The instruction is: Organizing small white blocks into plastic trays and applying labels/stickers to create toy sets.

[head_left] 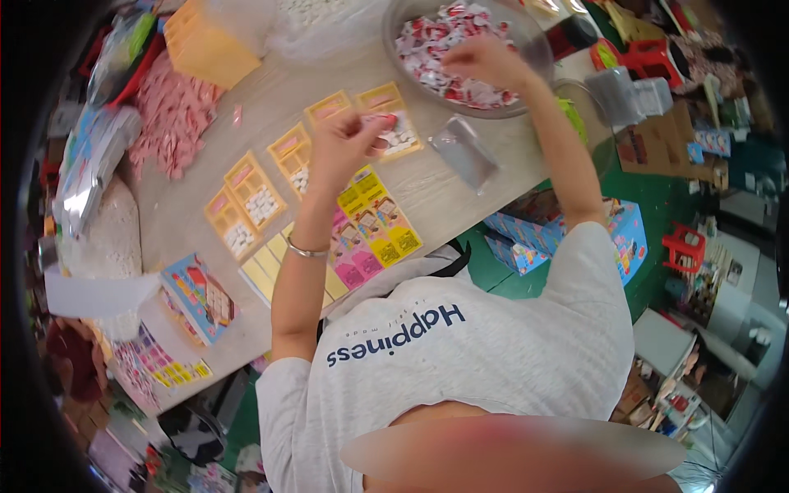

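My left hand [335, 152] is closed, holding a small red-and-white packet [380, 122] between thumb and fingers. It hovers above a row of yellow compartment trays [255, 191], partly hiding the ones in the middle. Small white pieces [240, 237] fill the larger compartments, and pink strips [289, 145] lie in several of the smaller ones. My right hand [481, 62] is over a large round bowl [536, 62] heaped with red-and-white packets [436, 49]. Its fingers are drawn together; whatever they pinch is hidden.
Printed card sheets [374, 222] lie along the near table edge, with a clear plastic pouch [464, 152] to their right. Pink strips [173, 115] are piled at the far left beside stacked yellow trays [209, 45]. A blue box [197, 296] stands front left; more blue boxes [567, 226] sit lower right.
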Demonstrator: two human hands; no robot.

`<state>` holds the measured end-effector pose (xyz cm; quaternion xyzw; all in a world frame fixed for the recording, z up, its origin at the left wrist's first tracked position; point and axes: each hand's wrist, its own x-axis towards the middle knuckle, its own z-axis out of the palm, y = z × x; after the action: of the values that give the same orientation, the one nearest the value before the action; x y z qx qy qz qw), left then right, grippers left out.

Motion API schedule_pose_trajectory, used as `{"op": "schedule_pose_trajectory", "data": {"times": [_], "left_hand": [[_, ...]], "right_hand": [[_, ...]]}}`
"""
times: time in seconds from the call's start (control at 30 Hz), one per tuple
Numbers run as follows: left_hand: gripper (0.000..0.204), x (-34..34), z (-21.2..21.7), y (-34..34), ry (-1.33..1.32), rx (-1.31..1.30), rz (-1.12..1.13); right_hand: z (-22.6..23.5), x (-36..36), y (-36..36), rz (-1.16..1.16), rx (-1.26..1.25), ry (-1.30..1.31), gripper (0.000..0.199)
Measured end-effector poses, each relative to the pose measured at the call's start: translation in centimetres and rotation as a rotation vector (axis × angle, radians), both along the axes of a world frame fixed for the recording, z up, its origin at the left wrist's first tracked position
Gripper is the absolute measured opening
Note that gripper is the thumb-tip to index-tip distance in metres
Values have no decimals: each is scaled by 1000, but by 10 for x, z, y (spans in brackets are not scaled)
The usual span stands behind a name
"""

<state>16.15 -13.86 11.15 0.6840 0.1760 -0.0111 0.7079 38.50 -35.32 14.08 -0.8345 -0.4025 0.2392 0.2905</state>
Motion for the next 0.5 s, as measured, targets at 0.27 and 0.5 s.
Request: {"op": "schedule_pose_trajectory", "data": {"times": [0.27, 0.5], "left_hand": [[27, -27, -62, 100, 136, -5, 347], [25, 32, -70, 85, 74, 586, 207]], "right_hand": [[-69, 94, -31, 141, -422, -638, 22], [6, -3, -5, -100, 323, -347, 24]]}}
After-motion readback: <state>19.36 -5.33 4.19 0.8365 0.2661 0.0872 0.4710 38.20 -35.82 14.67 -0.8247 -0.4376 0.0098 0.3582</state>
